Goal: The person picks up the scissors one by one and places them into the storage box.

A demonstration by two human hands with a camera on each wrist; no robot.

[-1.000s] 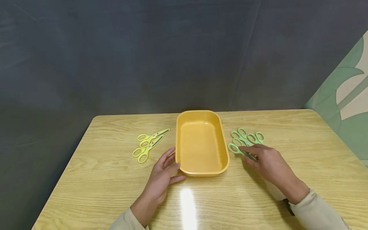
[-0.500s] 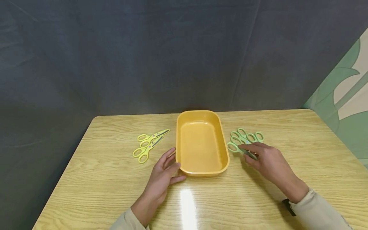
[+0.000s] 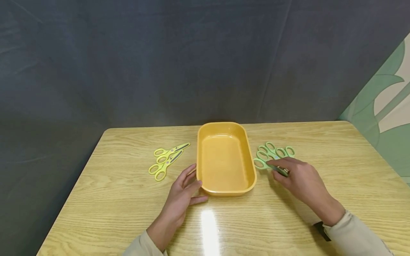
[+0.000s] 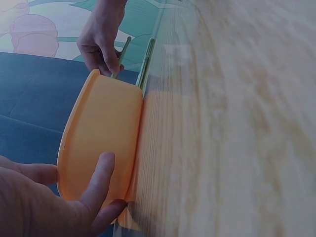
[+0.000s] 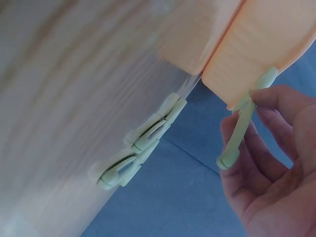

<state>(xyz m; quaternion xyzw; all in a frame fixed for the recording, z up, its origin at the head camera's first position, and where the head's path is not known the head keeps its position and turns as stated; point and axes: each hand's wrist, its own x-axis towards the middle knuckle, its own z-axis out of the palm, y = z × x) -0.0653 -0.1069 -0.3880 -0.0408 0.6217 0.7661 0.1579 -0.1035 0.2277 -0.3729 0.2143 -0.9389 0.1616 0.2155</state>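
Note:
An orange-yellow tray (image 3: 225, 163) stands on the wooden table. My left hand (image 3: 179, 199) rests at its near left corner, with the thumb at the rim and extended fingers against the outer wall. The right hand (image 3: 301, 181) pinches a pair of green scissors (image 5: 242, 126) between thumb and fingers. In the right wrist view these scissors hang above the tabletop, rings toward the tray. Beside that hand lie two more pairs of green scissors (image 3: 270, 149), partly hidden behind it. Left of the tray are two pairs of yellow scissors (image 3: 166, 163), overlapping, blades pointing right and away.
The wooden table (image 3: 112, 213) ends at a dark cloth (image 3: 179, 71) along the back. A green and cream leaf-patterned surface (image 3: 394, 117) stands off the right edge.

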